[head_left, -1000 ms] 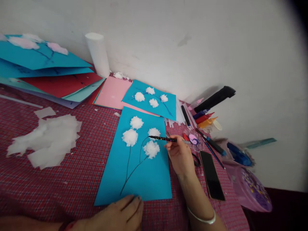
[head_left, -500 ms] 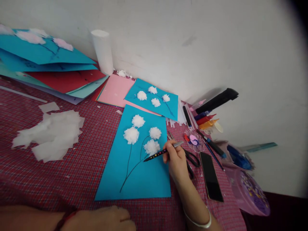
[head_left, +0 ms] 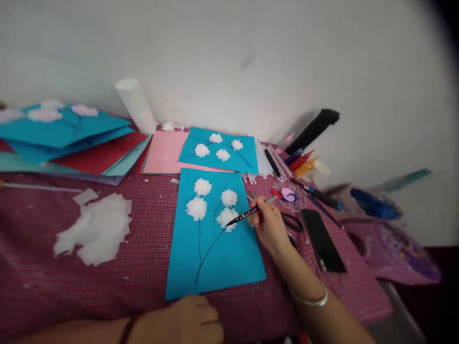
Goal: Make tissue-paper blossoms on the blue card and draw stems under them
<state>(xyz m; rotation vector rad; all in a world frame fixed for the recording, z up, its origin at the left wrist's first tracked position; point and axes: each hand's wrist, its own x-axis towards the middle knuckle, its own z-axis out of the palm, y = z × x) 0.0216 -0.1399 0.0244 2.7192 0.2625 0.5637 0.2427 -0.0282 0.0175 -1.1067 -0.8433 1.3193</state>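
A blue sheet point(head_left: 229, 263) lies on the checked cloth, bearing several white paper flowers and thin dark drawn stems. My right hand point(head_left: 268, 222) grips a black dotted pen point(head_left: 245, 215), its tip at the lower edge of the lower right flower point(head_left: 227, 219), where a curved stem ends. Resting on the cloth at the sheet's bottom edge, my left hand point(head_left: 186, 321) has its fingers curled under; whether they hold anything is hidden.
Behind lies another blue sheet point(head_left: 233, 160) with flowers. White tissue pieces point(head_left: 100, 229) and stacked cards point(head_left: 71, 129) are at left. Scissors point(head_left: 292, 221), a phone point(head_left: 322, 241), paint tubes point(head_left: 304, 162) and a pink container point(head_left: 401, 253) are at right; a white roll point(head_left: 136, 105) stands by the wall.
The pen tip has moved up and right to the flower, and the curved stem now reaches it. The camera view has shifted and turned a little.
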